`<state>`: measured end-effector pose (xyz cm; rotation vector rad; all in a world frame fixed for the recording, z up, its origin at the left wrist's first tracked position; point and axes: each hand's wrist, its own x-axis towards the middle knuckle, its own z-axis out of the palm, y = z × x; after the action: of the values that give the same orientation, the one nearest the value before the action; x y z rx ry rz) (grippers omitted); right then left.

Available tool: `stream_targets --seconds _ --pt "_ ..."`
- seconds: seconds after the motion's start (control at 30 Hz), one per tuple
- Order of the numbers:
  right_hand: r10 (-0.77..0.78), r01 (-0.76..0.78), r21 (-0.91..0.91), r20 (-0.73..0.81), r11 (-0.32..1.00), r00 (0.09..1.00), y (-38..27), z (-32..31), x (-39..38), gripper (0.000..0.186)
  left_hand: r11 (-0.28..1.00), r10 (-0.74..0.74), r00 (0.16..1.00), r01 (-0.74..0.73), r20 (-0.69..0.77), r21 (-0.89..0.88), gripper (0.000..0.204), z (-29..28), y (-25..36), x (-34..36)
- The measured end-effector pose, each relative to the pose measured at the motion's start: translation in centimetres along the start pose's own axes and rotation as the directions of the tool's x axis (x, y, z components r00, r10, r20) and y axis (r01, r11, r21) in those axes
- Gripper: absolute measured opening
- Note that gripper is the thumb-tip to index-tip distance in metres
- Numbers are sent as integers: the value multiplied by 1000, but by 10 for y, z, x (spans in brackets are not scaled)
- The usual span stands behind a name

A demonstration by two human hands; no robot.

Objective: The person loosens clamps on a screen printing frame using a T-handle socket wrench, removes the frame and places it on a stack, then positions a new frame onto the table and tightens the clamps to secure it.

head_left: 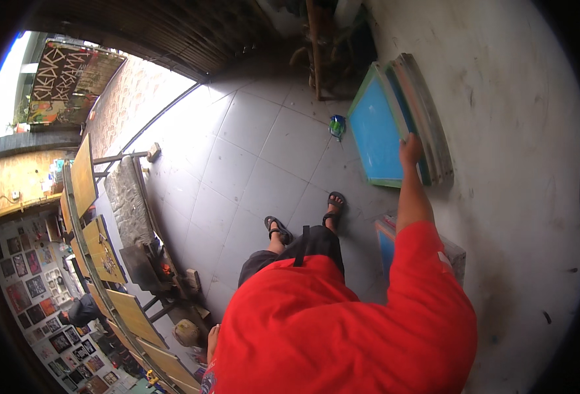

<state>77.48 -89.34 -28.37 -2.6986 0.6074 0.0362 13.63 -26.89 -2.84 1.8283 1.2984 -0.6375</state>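
Several wooden frames with blue mesh [376,134] lean in a stack against the white wall [513,118]. My right hand [410,150] reaches out from a red sleeve and grips the top edge of one frame in the stack. My left hand [212,341] hangs beside my hip at the lower left. Only part of it shows, next to the red shirt, and its fingers are hidden. My feet in black sandals [278,230] stand on the grey tiled floor [250,164], a step away from the frames.
A small green and blue object [337,126] lies on the floor by the frames. Another blue frame [386,244] and a grey block [458,253] sit by the wall. A long table with wooden boards [99,243] runs along the left, where another person [83,308] bends over.
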Motion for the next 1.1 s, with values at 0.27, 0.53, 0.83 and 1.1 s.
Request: stream_targets --seconds 0.27,0.53,0.83,1.1 --pt "-119 51 -245 -270 968 956 -5 -14 -7 33 997 -13 999 10 35 73 43 -30 43 20" --pt "-142 129 318 18 939 990 1 -10 -250 39 989 20 979 -49 203 138 43 -24 93 97" --pt "365 -388 -172 -150 905 919 195 -90 -470 54 983 135 927 -168 351 67 43 21 190 169" --pt "320 -417 -330 -310 847 895 247 -178 -492 52 822 384 732 -549 563 153 42 14 197 203"
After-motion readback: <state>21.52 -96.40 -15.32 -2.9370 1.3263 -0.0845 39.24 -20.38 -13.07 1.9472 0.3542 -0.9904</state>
